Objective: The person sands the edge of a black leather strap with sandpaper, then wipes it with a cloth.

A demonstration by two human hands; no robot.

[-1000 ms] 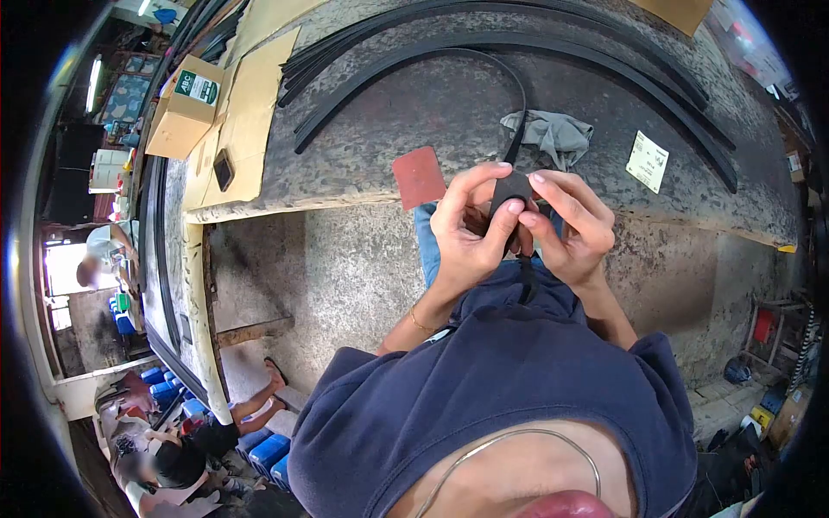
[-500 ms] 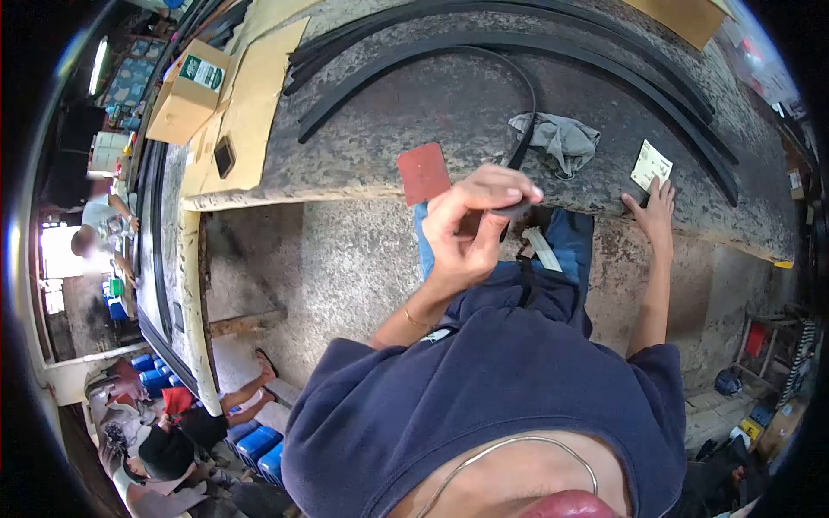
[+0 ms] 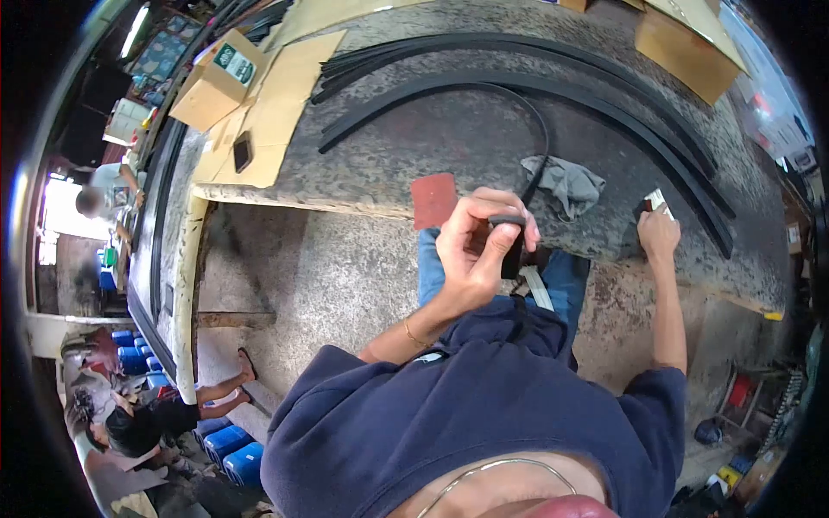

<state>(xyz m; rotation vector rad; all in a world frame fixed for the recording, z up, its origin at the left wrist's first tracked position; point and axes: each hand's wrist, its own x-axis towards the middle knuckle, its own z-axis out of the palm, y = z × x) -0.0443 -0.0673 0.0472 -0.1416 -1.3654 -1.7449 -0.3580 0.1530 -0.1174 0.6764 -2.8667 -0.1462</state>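
My left hand (image 3: 484, 246) is closed, thumb against fingers, on the end of a black rubber strip (image 3: 540, 168). The strip curves up from it over the bench. At the right, my right hand (image 3: 659, 231) has its fingers closed on a small cream sheet (image 3: 660, 204) with a brownish face showing at one side. Its fingertips are partly hidden. A grey rag (image 3: 566, 188) lies crumpled on the bench between my hands. A flat reddish-brown sheet (image 3: 433, 200) overlaps the bench's front edge, just left of my left hand.
Long black strips (image 3: 414, 86) arc across the dark workbench (image 3: 363, 173). Cardboard (image 3: 259, 160) with a phone (image 3: 243, 151) and a box (image 3: 220, 78) lies left; another box (image 3: 691, 52) stands back right. Two other people are at the left, one seated near blue containers (image 3: 226, 442).
My right hand has gone from lying spread by the cream sheet to gripping it, and the sheet has tilted up. My left hand still holds the strip. The camera view has shifted.
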